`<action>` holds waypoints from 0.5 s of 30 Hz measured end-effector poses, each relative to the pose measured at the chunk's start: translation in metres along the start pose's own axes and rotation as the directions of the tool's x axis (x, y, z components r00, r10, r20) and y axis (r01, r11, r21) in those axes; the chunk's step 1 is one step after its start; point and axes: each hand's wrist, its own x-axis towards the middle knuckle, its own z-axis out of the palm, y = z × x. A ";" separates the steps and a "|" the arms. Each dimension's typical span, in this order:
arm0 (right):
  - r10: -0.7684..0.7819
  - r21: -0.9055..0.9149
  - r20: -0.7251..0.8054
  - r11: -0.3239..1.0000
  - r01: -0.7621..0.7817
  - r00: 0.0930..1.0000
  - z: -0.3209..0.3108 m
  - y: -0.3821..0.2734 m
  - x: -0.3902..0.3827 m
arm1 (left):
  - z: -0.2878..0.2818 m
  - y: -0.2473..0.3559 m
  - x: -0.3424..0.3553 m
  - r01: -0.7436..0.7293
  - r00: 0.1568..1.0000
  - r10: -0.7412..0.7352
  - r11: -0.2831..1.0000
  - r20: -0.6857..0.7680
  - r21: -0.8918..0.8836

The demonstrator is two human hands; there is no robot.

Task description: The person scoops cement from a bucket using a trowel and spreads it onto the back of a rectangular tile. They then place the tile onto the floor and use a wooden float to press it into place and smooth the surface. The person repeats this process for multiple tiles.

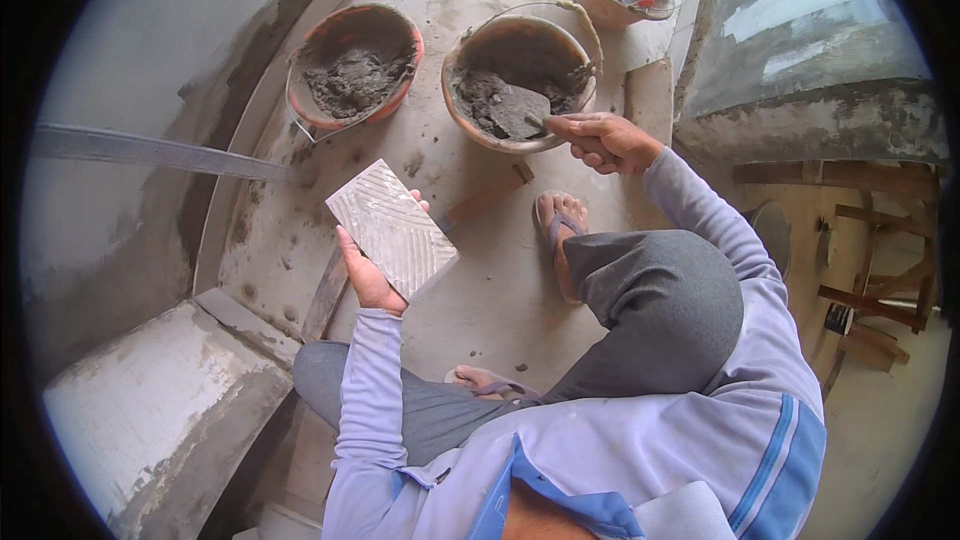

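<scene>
My left hand (370, 275) holds a pale rectangular tile (392, 225) with its ridged back face up, thumb along its near edge and fingertips at the far side. My right hand (607, 143) is closed on the handle of a trowel, whose mortar-coated blade (518, 112) rests in the wet grey mortar (485, 95) of the middle bucket (455, 110). A red bucket (405, 35) of mortar stands left of it, beyond the tile.
A smaller bucket (600, 15) with items inside stands at the back right. A wooden strip (475, 198) lies on the floor (440, 330), and a long metal straightedge (150, 150) crosses at left. A rendered ledge (150, 410) is at lower left, wooden trestles (880, 305) at right.
</scene>
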 end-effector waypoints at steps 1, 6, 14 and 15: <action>-0.015 0.014 0.015 1.000 0.015 1.000 -0.001 0.002 -0.002 | 0.002 -0.001 0.002 -0.002 1.000 0.002 1.000 -0.001 0.017; 0.104 0.203 -0.007 0.974 -0.100 0.995 0.008 -0.006 0.013 | 0.011 -0.007 0.013 -0.015 1.000 0.015 0.998 -0.003 0.063; -0.121 -0.081 -0.061 0.990 0.116 0.991 0.031 0.008 0.010 | 0.015 -0.002 0.007 -0.020 1.000 0.019 0.999 0.020 0.035; -0.129 -0.074 -0.050 0.989 0.125 0.990 0.030 0.008 0.009 | 0.016 -0.001 0.007 -0.034 0.999 0.033 0.999 0.019 0.042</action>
